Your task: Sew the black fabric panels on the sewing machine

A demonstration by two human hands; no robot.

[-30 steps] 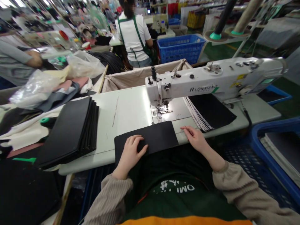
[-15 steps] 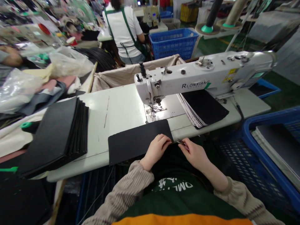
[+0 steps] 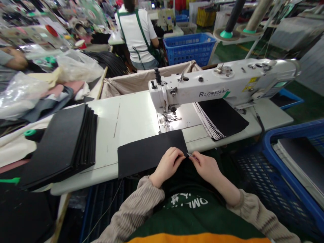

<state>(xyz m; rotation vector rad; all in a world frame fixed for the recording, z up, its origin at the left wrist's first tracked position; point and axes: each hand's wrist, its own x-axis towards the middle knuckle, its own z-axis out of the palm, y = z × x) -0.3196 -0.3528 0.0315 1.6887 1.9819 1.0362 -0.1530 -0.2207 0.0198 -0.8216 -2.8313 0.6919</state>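
A flat black panel [image 3: 146, 152] lies across the front edge of the sewing table. My left hand [image 3: 168, 166] pinches its near right corner between thumb and fingers. My right hand [image 3: 207, 167] is closed around small thread snips [image 3: 189, 154]; their metal tip touches the panel's corner, while the handle is mostly hidden in my fingers. Just beyond the panel stands the white sewing machine [image 3: 187, 89], its needle area lit. Under its arm rests a stack of black pieces with white edges [image 3: 222, 116].
At the left end of the table [image 3: 131, 114] lies a thick stack of black panels [image 3: 60, 141]. A blue crate [image 3: 268, 141] holding more panels is at my right. Another person [image 3: 138, 37] faces away beyond a cloth-lined bin [image 3: 121, 84].
My right hand has moved left, bringing the snips from beside the panel to its corner. My left hand keeps its pinch there. The view has shifted slightly.
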